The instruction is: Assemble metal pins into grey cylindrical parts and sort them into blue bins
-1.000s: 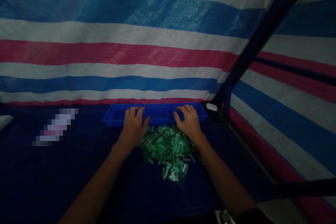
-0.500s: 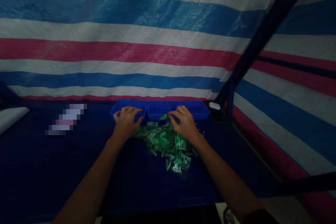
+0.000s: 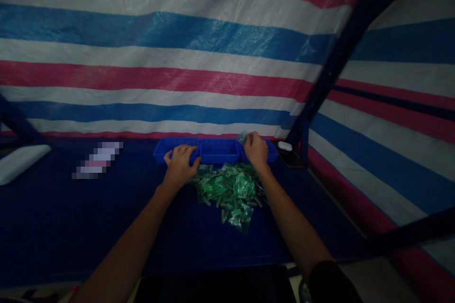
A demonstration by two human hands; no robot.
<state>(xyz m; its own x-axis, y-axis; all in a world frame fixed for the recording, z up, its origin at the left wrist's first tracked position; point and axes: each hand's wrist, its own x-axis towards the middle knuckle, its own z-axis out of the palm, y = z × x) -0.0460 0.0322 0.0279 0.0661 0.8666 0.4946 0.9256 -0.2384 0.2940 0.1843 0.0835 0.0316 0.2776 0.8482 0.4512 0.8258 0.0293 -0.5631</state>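
Note:
A small clear plastic packet (image 3: 243, 138) is pinched in my right hand (image 3: 256, 150), raised over the back of the right blue bin (image 3: 272, 152). My left hand (image 3: 182, 163) hovers at the front of the left blue bin (image 3: 161, 150), fingers apart and curved, with nothing visible in it. Between these two stands the middle blue bin (image 3: 219, 151). In front of the bins lies a heap of green-tinted plastic packets (image 3: 227, 184) mixed with small metallic-looking pieces; their exact kind is too dim to tell. One packet (image 3: 238, 218) lies at the heap's near edge.
A white rounded case (image 3: 285, 146) and a dark flat object (image 3: 293, 158) lie right of the bins. Far left is a white item (image 3: 23, 163), with a blurred-out patch (image 3: 97, 161) beside it. Striped sheeting (image 3: 159, 75) and a blue frame post (image 3: 320, 80) enclose the table.
My right hand has lifted a packet from the heap's back edge and moved up and right to the right bin. My left hand stays near the left bin. The view has shifted slightly.

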